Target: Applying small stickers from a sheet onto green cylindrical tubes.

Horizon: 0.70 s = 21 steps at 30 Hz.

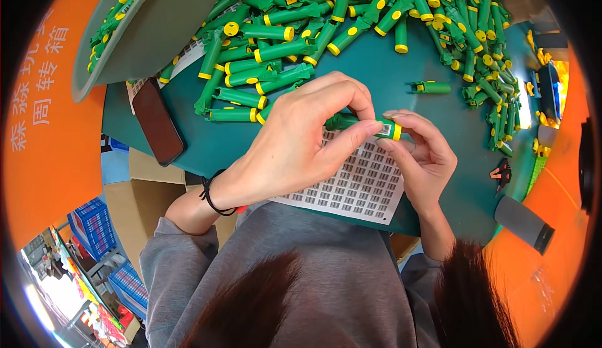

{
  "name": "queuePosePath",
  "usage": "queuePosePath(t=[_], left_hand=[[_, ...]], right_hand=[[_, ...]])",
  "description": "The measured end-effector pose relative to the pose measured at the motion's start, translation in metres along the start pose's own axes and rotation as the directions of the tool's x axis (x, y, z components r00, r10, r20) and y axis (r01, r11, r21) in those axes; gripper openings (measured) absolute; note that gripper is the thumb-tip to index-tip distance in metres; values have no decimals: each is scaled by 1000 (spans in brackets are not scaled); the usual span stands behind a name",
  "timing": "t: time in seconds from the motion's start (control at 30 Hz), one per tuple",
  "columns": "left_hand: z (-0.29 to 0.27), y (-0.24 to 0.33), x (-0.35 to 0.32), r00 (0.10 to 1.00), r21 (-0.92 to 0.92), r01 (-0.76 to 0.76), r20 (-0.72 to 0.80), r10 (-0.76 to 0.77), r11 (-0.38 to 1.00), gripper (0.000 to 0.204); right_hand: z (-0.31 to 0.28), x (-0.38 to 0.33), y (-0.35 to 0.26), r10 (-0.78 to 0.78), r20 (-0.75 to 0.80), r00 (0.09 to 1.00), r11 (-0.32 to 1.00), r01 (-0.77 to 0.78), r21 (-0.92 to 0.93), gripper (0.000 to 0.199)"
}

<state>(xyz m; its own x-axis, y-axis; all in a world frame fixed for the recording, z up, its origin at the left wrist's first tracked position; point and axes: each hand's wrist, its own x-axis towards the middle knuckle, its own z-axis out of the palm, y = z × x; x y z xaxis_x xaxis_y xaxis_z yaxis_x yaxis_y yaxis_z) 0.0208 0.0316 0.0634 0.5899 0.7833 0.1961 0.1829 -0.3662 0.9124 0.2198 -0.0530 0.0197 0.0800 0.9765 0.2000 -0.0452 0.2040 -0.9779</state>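
A green plastic tube with a yellow end cap (397, 133) is held between my two hands, above the near edge of the table. My left hand (313, 131) is closed around its green end, the thumb pressing beside a small white barcode sticker (385, 129) on the tube. With fingertips and thumb, my right hand (426, 153) grips the yellow-capped end. Under my hands lies a white sheet (367, 188) printed with rows of small barcode stickers, partly covered by my left hand and wrist.
Many similar green tubes (276, 32) are heaped across the far side of the dark green table (464, 185); one lone tube (433, 87) lies right of centre. At the left are a dark phone (158, 122) and a tilted grey-green bin (150, 40). A grey cylinder (523, 224) sits at the right.
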Motion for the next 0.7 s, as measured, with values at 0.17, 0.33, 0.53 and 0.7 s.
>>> queuePosePath(t=[0.17, 0.33, 0.53, 0.7], left_hand=[[2, 2, -1, 999, 61, -13, -43, 16, 998, 12], [0, 1, 4, 996, 70, 34, -82, -28, 997, 14], [-10, -3, 9, 866, -208, 444, 348, -358, 872, 26], [-1, -12, 4, 791, -256, 569, 428, -437, 781, 31]], right_hand=[[0, 0, -1, -35, 13, 999, 999, 35, -33, 37], [-5, 1, -1, -34, 39, 999, 997, 37, -67, 35], [-5, -4, 8, 74, 69, 995, 982, -85, 166, 40], [1, -5, 3, 100, 39, 994, 987, -104, 124, 48]])
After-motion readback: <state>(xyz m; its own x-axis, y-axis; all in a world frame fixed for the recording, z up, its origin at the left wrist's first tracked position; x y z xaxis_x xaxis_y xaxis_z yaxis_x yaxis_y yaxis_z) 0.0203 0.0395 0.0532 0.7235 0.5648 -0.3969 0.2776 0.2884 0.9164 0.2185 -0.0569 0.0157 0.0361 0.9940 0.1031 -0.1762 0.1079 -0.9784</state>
